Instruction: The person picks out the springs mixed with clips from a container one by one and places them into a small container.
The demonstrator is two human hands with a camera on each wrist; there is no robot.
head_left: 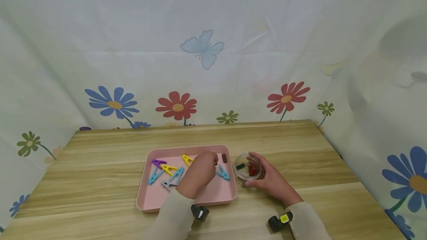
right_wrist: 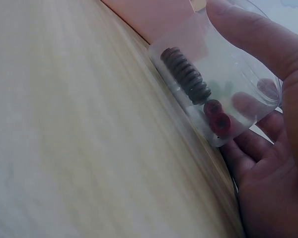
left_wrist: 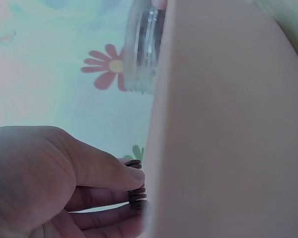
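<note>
My left hand (head_left: 200, 173) reaches into the pink tray (head_left: 213, 192). Its thumb and fingers pinch a dark brown coil spring (left_wrist: 136, 193), mostly hidden by the hand in the head view. A second brown spring (head_left: 224, 157) lies just beyond, near the tray's back right corner. To the right of the tray, my right hand (head_left: 271, 177) grips a clear round jar (right_wrist: 221, 62) by its side, with thumb and fingers on opposite sides. Inside that jar lie a dark green spring (head_left: 240, 166) and two red springs (right_wrist: 220, 124); the jar stands on the table.
Several spring clips lie in the tray: purple (head_left: 158, 163), yellow (head_left: 168, 169), light blue (head_left: 155, 176) and grey (head_left: 168, 185) ones. One light blue clip (head_left: 222, 173) is right of my left hand. A flowered cloth (head_left: 233, 84) hangs behind the wooden table (head_left: 113, 158).
</note>
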